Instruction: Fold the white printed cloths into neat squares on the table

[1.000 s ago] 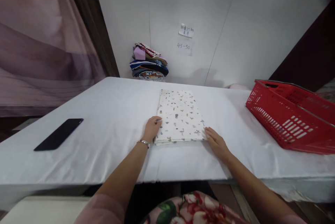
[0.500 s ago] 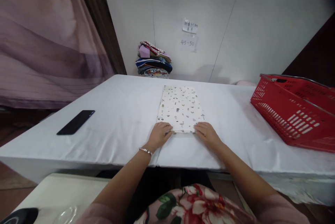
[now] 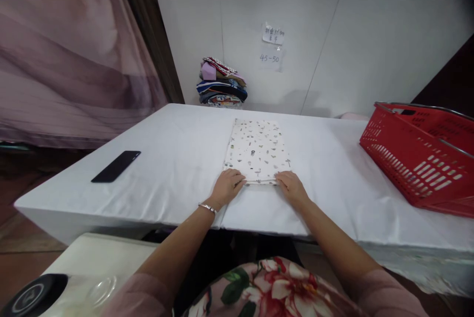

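A folded white cloth [image 3: 256, 151] with small scattered prints lies flat in the middle of the white-covered table. At its near left corner my left hand [image 3: 227, 185], with a silver bracelet on the wrist, pinches the edge with bent fingers. My right hand [image 3: 292, 185] pinches the near right corner in the same way. Between the hands the near edge shows a thin gap between layers. Both thumbs are partly hidden.
A red plastic basket [image 3: 405, 169] stands at the right of the table [image 3: 177, 159], and a black phone [image 3: 116, 166] lies at the left. Behind the far edge is a stack of folded fabrics [image 3: 222, 85]. Paper notes [image 3: 272, 45] are on the wall.
The near edge of the cloth has opened slightly between its layers, and my fingers have curled a little more at the corners. The view has shifted slightly.
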A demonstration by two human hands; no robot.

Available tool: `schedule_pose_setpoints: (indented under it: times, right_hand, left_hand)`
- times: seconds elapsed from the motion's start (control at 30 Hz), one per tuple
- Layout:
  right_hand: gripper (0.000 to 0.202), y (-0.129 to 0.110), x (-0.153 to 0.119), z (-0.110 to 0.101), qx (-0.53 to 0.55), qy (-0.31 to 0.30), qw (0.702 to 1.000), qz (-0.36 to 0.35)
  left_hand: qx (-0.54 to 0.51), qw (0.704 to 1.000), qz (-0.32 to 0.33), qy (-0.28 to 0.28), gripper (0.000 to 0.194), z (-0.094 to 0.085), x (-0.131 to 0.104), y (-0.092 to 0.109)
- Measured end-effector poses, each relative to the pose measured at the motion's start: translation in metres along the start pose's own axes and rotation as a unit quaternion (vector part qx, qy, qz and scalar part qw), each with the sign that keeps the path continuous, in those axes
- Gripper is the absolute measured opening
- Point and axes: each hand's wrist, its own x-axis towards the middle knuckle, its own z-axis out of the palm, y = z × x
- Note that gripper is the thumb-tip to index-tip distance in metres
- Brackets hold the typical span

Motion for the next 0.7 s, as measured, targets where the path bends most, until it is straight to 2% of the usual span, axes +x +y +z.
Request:
schedule_pose_setpoints:
  times: [0.2, 0.4, 0.57, 0.7]
  right_hand:
    - [0.02, -0.0018, -0.0024, -0.0033, -0.002, -0.027, 0.999, -0.025]
    - [0.021, -0.0006, -0.0016, -0.0017, -0.003, -0.008, 1.0, -0.025]
    - [0.022, 0.0008, -0.0004, 0.0012, -0.022, 0.014, 1.0, -0.018]
    - [0.021, 0.0033, -0.0021, 0.0047, -0.037, -0.005, 0.999, -0.012]
  left_hand:
    - [0.014, 1.0, 0.016, 0.005, 0.022, -0.0024, 0.0002, 0.0025]
    - [0.035, 0.998, 0.05, 0.001, 0.023, 0.0002, -0.0014, 0.0004]
    - [0.045, 0.998, 0.036, 0.013, 0.023, 0.0036, -0.0001, 0.0007]
    - [0.047, 0.998, 0.034, 0.009, 0.024, 0.0024, 0.0006, 0.0037]
